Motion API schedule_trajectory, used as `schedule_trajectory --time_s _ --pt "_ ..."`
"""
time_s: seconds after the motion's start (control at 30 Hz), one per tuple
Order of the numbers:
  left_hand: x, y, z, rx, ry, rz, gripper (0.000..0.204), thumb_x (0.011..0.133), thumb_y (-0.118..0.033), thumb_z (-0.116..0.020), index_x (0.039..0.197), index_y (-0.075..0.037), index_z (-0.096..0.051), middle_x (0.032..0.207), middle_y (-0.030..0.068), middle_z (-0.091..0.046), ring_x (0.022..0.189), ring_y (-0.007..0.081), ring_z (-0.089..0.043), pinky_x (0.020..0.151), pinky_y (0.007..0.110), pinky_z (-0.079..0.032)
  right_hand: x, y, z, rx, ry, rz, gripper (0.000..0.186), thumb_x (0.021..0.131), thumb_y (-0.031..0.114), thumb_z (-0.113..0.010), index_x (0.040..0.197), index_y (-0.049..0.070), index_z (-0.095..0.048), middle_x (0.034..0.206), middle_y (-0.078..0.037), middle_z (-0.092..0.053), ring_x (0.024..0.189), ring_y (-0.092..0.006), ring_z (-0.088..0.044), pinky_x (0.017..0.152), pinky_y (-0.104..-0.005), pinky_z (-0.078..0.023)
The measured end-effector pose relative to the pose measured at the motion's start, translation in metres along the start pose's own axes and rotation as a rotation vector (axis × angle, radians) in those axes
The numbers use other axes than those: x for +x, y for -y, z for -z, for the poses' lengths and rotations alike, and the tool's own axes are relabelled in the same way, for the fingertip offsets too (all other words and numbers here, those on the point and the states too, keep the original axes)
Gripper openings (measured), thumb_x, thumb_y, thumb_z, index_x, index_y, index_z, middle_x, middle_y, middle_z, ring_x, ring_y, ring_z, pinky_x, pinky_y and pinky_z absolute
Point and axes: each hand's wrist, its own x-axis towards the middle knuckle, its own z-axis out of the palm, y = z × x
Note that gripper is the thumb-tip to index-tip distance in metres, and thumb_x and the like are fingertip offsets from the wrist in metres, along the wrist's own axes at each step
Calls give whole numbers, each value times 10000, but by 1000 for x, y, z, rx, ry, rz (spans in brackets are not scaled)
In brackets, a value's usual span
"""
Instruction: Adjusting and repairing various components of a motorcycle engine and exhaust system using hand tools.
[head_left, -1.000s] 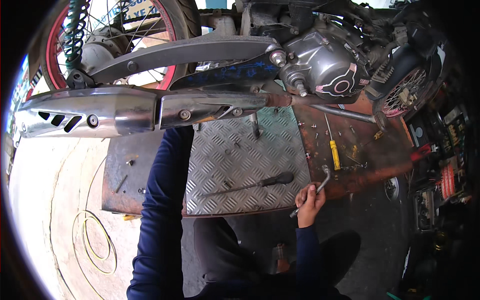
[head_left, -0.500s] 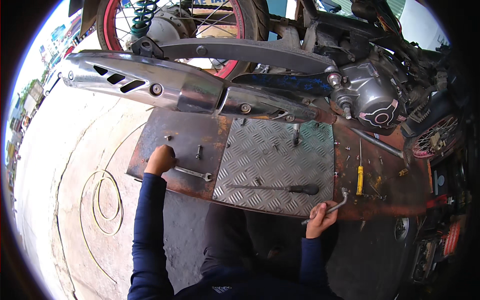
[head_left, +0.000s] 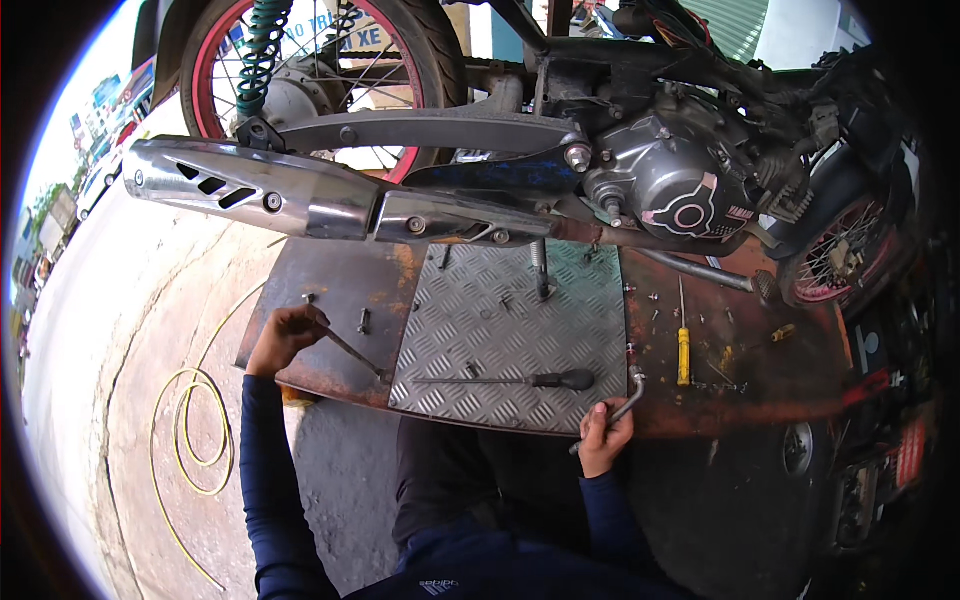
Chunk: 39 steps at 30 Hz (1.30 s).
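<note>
My left hand point(head_left: 285, 342) is closed on one end of a combination wrench point(head_left: 350, 350). The wrench slants down to the right, its far end at or just above the rusty steel platform point(head_left: 325, 265). Just beyond that hand lie a small bolt point(head_left: 308, 298) and a longer bolt point(head_left: 364, 320). My right hand point(head_left: 604, 440) grips an L-shaped socket wrench point(head_left: 627, 407) at the platform's near edge, its bent end pointing away from me. Between my hands, a black-handled screwdriver point(head_left: 563, 380) rests on the tread plate point(head_left: 470, 300).
A motorcycle stands along the far side, with its silver exhaust muffler point(head_left: 310, 207) and engine cover point(head_left: 660, 185) facing me. Its stand point(head_left: 540, 270) meets the tread plate. On the right lie a yellow screwdriver point(head_left: 684, 357) and several small bolts. A yellow hose point(head_left: 176, 430) coils on the ground at left.
My left hand has raised its end of the wrench, which lay flatter before and now tilts. The right hand keeps its grip on the socket wrench. The whole view has shifted to the right.
</note>
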Motion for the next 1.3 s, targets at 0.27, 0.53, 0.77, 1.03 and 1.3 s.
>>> schedule_trajectory --time_s 0.27,0.53,0.77,1.03,1.3 --pt "125 -35 -104 -1091 -242 -230 168 859 -33 -546 1023 -1 -557 888 77 -591 760 201 -607 728 318 -513 2 -6 7 -58 -22 22 170 900 162 -544 830 29 -466 570 30 -422 450 -46 -400 429 -213 -296" --pt "238 -44 -147 -1200 168 -509 205 910 -214 -552 1036 -54 -582 998 59 -614 882 173 -582 802 333 -489 0 -3 10 -53 -62 -31 139 914 143 -529 881 34 -448 596 8 -429 437 -51 -382 400 -212 -299" --pt "246 -33 -126 -1134 -4 -419 325 875 -311 -608 1070 -53 -582 1006 59 -619 887 197 -578 797 343 -475 2 -4 7 -61 -22 -29 132 922 136 -516 902 42 -427 607 -7 -427 423 -58 -362 383 -215 -303" --pt "221 -50 -107 -849 -3 -441 339 859 -361 -614 1015 -62 -580 931 48 -598 825 181 -563 726 335 -464 4 1 6 9 -52 -93 134 911 126 -531 855 35 -451 592 12 -436 440 -49 -401 400 -208 -297" --pt "198 -68 -107 -523 109 -391 363 843 -412 -621 960 -71 -577 855 38 -578 763 165 -547 655 328 -453 12 18 -9 -297 74 200 201 914 138 -543 779 4 -476 602 -40 -470 465 -129 -459 446 -293 -360"
